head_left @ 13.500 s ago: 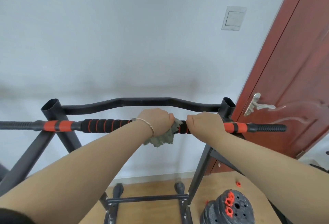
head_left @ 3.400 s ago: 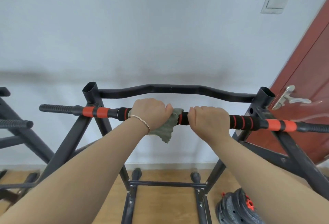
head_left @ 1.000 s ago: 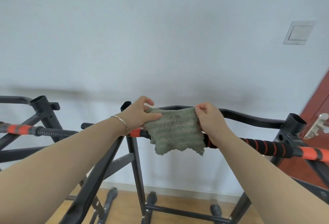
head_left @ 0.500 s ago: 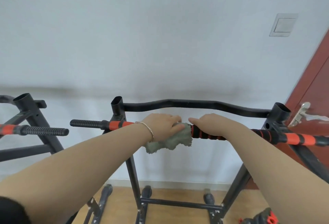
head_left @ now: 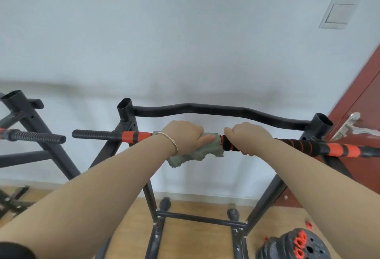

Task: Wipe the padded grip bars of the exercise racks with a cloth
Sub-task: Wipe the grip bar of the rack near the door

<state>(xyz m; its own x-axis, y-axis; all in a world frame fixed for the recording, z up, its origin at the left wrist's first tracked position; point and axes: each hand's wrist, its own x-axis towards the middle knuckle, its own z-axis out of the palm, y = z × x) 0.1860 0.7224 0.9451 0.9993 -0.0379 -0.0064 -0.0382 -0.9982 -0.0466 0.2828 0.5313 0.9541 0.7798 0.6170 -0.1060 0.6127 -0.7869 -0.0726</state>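
A: Where is the cloth (head_left: pixel 197 154)?
B: On the padded bar (head_left: pixel 296 145) of the near rack (head_left: pixel 124 110), about the middle of its length. It is grey-green, bunched over the bar, and a ragged flap hangs below it.
A: Which hand has it?
B: The left hand (head_left: pixel 183 133). Its fingers are curled over the top of the cloth and the bar, thumb against the cloth. A thin bracelet (head_left: pixel 171 142) sits on that wrist.
A: And the right hand (head_left: pixel 246 137)?
B: Wrapped round the bare padding just beside the cloth's right edge, fingers closed over the top, fingertips showing beneath the bar. The two hands are close but apart.
A: What does the bar look like?
B: Black foam with orange stripes, solid orange bands near each upright, a ribbed black end on the left. A bent black bar (head_left: pixel 216 110) runs behind it.
A: Anything else around?
B: A second rack (head_left: pixel 26 112) to the left, its ribbed bar end pointing at the first. A red-brown door (head_left: pixel 366 145) with a metal handle (head_left: pixel 349 125) on the right, a switch plate (head_left: pixel 337 13) on the wall (head_left: pixel 144 42), and black weight plates (head_left: pixel 308 246) on the wooden floor (head_left: pixel 195 238).
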